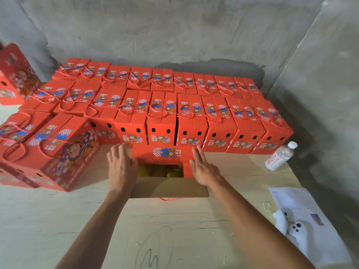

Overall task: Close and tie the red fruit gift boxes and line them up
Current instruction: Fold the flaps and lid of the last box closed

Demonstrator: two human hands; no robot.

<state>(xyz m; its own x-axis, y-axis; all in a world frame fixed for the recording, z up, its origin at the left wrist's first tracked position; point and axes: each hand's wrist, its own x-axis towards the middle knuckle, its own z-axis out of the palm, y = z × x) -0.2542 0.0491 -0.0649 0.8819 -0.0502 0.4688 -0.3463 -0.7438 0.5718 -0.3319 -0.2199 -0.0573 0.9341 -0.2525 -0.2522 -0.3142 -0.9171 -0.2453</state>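
An open red fruit gift box [165, 154] stands in front of me on the wooden table [174, 230]. Its far red flap is folded partway over the top, and the near flap [169, 188] lies open toward me, showing plain brown card. Yellow fruit [159, 170] shows in the gap between them. My left hand [121, 166] lies flat against the box's left side, fingers straight. On the box's right side my right hand [204, 167] presses flat as well. A red cord [168, 199] peeks out under the near flap.
Two rows of closed, tied red boxes [161, 105] line the back against the concrete wall. More closed boxes [58, 150] sit at the left. A plastic water bottle [279, 156] lies at the right. White paper and a white controller [297, 230] lie at the right front.
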